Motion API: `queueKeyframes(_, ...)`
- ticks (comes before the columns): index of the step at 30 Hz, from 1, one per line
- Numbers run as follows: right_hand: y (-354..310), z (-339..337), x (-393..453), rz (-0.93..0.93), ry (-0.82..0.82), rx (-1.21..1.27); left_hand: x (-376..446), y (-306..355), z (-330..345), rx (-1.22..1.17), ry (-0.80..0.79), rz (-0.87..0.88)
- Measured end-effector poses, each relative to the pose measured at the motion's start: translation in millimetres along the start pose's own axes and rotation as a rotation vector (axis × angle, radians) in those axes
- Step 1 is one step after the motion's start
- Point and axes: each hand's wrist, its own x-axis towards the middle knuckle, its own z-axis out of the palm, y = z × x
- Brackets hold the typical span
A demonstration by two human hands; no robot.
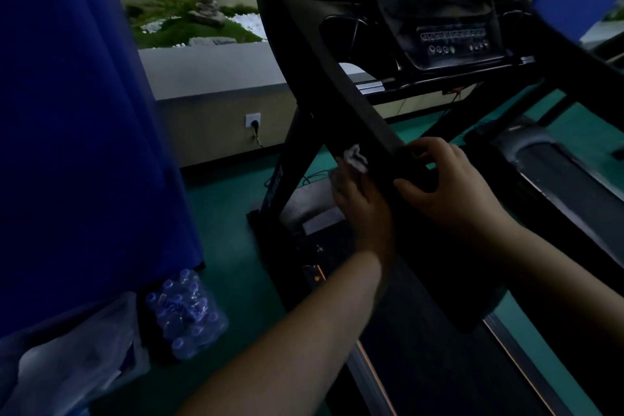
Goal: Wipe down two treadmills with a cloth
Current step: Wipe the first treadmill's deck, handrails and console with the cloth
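Observation:
A black treadmill fills the right of the view, its console at the top and its belt running toward me. Its left handrail slants down to the middle. My left hand presses a small white cloth against the outer side of that handrail; only a crumpled bit of cloth shows above my fingers. My right hand grips the same handrail from the inner side, fingers curled over its top just below the cloth.
A blue curtain hangs along the left. A shrink-wrapped pack of water bottles sits on the green floor below it. A low wall with a socket and a planter runs behind. A second treadmill's deck lies at right.

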Motion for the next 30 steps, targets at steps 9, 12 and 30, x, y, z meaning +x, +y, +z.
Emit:
queueKeyframes(9, 2, 4, -1, 0.009, 0.008, -0.002, 113, 20, -12, 0.008, 0.087, -0.011)
queueKeyframes(12, 2, 3, 0, 0.023, 0.014, 0.008, 47, 20, -10, -0.009, 0.022, 0.068)
queueKeyframes(30, 4, 5, 2, 0.038, 0.006, 0.003, 121, 37, -16, 0.004, -0.011, 0.023)
